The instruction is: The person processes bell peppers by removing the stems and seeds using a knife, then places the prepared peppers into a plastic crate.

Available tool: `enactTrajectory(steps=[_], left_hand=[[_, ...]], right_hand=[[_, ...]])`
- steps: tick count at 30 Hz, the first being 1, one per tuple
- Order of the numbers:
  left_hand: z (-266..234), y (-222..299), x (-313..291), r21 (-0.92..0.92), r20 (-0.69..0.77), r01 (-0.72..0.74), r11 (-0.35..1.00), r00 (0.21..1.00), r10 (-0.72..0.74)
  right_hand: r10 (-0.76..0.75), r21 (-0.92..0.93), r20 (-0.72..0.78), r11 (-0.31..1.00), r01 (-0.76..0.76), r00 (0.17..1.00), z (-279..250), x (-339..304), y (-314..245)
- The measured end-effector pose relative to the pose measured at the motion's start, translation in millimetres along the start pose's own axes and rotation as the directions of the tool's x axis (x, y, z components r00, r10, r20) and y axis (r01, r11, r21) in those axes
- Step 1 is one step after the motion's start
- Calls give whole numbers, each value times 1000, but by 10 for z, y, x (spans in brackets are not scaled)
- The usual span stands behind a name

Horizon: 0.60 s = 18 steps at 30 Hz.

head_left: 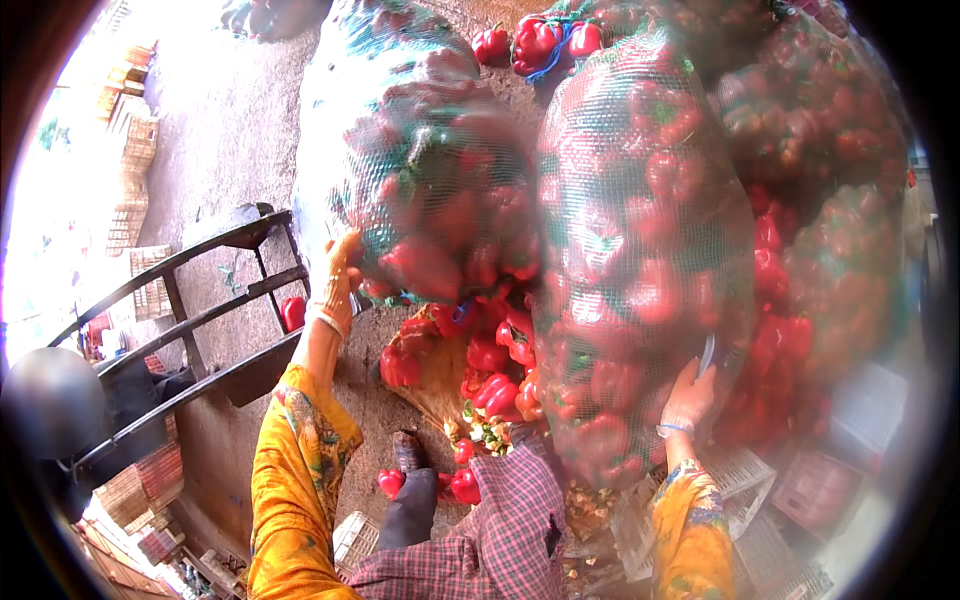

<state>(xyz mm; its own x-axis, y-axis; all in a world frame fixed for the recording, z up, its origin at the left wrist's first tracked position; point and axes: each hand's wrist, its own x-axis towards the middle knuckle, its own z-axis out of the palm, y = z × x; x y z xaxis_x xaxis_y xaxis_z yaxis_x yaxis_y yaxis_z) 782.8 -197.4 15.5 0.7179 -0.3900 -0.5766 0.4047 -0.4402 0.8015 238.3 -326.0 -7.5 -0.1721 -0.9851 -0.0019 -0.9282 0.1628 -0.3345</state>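
Note:
A green mesh sack [440, 190] full of red bell peppers lies in front of me, its lower end towards me. My left hand [338, 280] grips the sack's lower left edge, fingers curled at the netting. My right hand [688, 395] is closed around a small knife [707, 355], its pale blade pointing up; the handle is hidden in the fingers. That hand is beside the lower right of a second full mesh sack [640, 230]. Loose red peppers [494, 392] lie in a heap below the first sack's lower end.
A black metal-framed cart [190, 325] stands at the left. More filled sacks [810, 120] crowd the right, with loose peppers [775, 350] between them. Plastic crates [735, 480] sit at the lower right; stacked crates [130, 170] line the far left. Several peppers lie near my foot [408, 452].

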Motion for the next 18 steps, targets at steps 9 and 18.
enactTrajectory(steps=[9,18], left_hand=[[444,219,-19,462,-114,-236,855,940,322],[876,428,-293,647,16,-361,672,888,460]], right_hand=[[-13,41,-10,999,14,1000,14,3,64],[-28,67,-49,997,31,998,-6,-26,-13]])
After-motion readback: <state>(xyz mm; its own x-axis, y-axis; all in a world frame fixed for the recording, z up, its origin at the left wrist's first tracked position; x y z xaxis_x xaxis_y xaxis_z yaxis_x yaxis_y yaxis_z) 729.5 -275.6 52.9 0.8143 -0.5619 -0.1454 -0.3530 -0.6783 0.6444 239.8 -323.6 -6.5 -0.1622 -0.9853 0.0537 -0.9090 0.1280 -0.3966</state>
